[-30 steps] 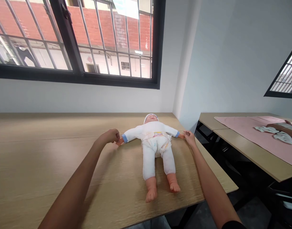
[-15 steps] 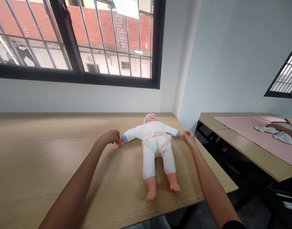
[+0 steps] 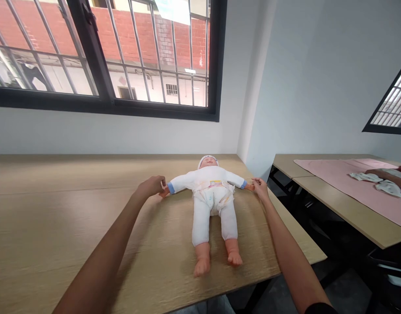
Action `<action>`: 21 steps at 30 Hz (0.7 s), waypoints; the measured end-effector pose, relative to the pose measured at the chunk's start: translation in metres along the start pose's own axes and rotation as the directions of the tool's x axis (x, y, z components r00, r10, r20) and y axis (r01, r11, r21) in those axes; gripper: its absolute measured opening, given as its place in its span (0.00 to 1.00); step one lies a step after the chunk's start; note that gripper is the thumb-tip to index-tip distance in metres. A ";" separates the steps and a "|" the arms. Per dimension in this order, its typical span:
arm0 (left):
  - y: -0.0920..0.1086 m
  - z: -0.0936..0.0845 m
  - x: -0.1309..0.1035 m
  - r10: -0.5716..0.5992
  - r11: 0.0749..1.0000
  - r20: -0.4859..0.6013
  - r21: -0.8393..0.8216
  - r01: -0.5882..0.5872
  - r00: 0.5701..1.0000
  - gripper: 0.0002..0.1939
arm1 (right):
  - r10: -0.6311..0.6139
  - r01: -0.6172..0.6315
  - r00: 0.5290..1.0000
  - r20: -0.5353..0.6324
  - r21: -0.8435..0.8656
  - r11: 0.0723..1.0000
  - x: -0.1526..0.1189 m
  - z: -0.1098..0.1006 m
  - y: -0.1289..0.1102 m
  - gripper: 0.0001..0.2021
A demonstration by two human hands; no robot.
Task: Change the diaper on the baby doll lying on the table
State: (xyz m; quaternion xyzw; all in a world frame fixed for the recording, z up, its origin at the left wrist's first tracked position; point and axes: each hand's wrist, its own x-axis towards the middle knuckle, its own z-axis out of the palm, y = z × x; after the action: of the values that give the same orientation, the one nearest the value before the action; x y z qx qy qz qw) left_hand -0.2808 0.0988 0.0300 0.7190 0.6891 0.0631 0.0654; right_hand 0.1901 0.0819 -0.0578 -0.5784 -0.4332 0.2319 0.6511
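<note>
A baby doll [image 3: 212,201] in white clothes and a diaper lies on its back on the wooden table [image 3: 56,218], head toward the wall, arms spread wide. My left hand [image 3: 152,186] grips the doll's hand on the left side. My right hand [image 3: 261,188] pinches the doll's other hand near the table's right edge. The doll's bare feet point toward me.
A barred window runs along the wall behind the table. To the right, across a gap, a second table [image 3: 337,205] carries a pink cloth [image 3: 351,179] with white garments [image 3: 388,187]; another person's arm [image 3: 393,176] rests there.
The doll's legs have swung slightly to the left and its body has shifted a little. Both my hands stay on the doll's hands.
</note>
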 end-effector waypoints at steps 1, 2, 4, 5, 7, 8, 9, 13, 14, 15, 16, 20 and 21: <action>0.001 -0.001 -0.001 -0.001 1.000 0.007 -0.004 0.001 1.000 0.14 | 0.010 -0.010 1.000 -0.002 0.005 1.000 0.000 0.000 -0.001 0.13; 0.002 -0.001 -0.002 0.003 1.000 0.018 -0.010 -0.002 1.000 0.15 | 0.017 -0.017 1.000 -0.007 0.009 1.000 -0.001 0.000 -0.002 0.13; 0.004 -0.002 -0.003 0.012 1.000 0.045 -0.020 -0.011 0.999 0.16 | 0.021 -0.021 1.000 -0.019 0.011 1.000 -0.001 0.001 -0.003 0.13; 0.004 -0.002 -0.004 0.019 0.999 0.059 -0.027 -0.017 0.998 0.17 | 0.022 -0.022 0.999 -0.028 0.011 1.000 0.000 0.001 -0.003 0.12; 0.005 -0.002 -0.005 0.026 0.999 0.075 -0.038 -0.023 0.997 0.19 | 0.025 -0.025 0.999 -0.045 0.010 1.000 0.001 0.002 -0.002 0.12; 0.006 -0.002 -0.005 0.024 0.999 0.081 -0.044 -0.021 0.996 0.19 | 0.028 -0.027 0.998 -0.055 0.008 1.000 0.001 0.002 -0.001 0.12; 0.006 -0.002 -0.006 0.020 0.998 0.091 -0.054 -0.015 0.996 0.19 | 0.030 -0.030 0.997 -0.065 0.005 1.000 0.002 0.002 0.000 0.12; 0.011 -0.005 -0.012 0.030 0.991 0.167 -0.134 -0.008 0.985 0.20 | 0.043 -0.046 0.992 -0.120 -0.018 0.999 0.005 0.001 0.002 0.13; 0.013 -0.007 -0.014 0.038 0.988 0.189 -0.152 -0.009 0.981 0.21 | 0.045 -0.048 0.990 -0.130 -0.023 0.999 0.005 0.000 0.002 0.13; 0.015 -0.009 -0.018 0.042 0.987 0.208 -0.162 -0.008 0.977 0.23 | 0.046 -0.050 0.989 -0.138 -0.028 0.998 0.005 -0.001 0.003 0.13; 0.017 -0.011 -0.021 0.041 0.986 0.224 -0.166 -0.003 0.974 0.24 | 0.046 -0.051 0.989 -0.143 -0.030 0.998 0.005 -0.002 0.003 0.13; 0.023 -0.017 -0.029 0.007 0.987 0.275 -0.157 0.038 0.961 0.28 | 0.042 -0.046 0.988 -0.150 -0.027 0.999 0.004 -0.004 0.003 0.14; 0.023 -0.017 -0.029 -0.003 0.987 0.286 -0.154 0.049 0.958 0.29 | 0.041 -0.045 0.988 -0.150 -0.026 0.999 0.004 -0.005 0.003 0.15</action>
State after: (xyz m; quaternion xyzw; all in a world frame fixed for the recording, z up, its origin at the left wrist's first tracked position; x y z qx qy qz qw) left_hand -0.2626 0.0691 0.0509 0.7037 0.6747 0.0130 0.2222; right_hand 0.1964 0.0830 -0.0594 -0.6129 -0.3740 0.1957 0.6680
